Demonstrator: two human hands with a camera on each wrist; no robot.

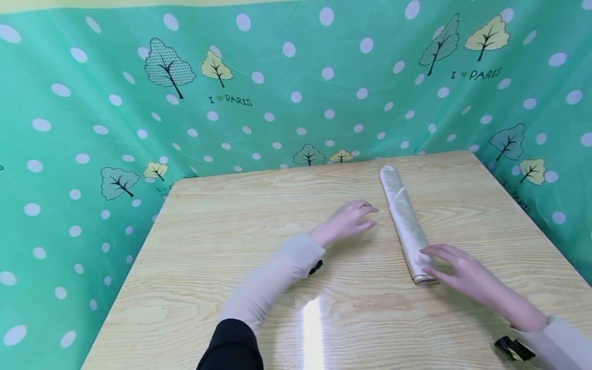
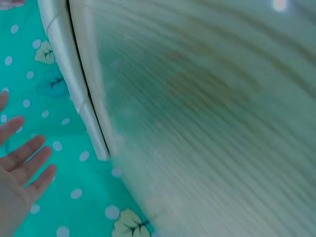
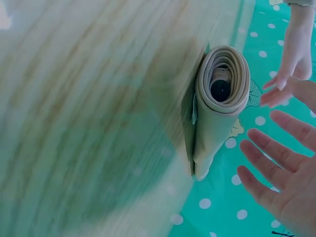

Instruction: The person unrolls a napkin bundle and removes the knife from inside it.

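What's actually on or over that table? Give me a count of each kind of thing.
Cloth rolls: 1, the beige roll lying on the table.
Hands: 2, the left hand and right hand, both with straight fingers, one on each side of the roll.
Total: 3.

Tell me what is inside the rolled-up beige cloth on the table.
The rolled beige satin cloth shows coiled layers around a dark hollow at its near end. Anything deeper is hidden. It lies on the light wooden table.
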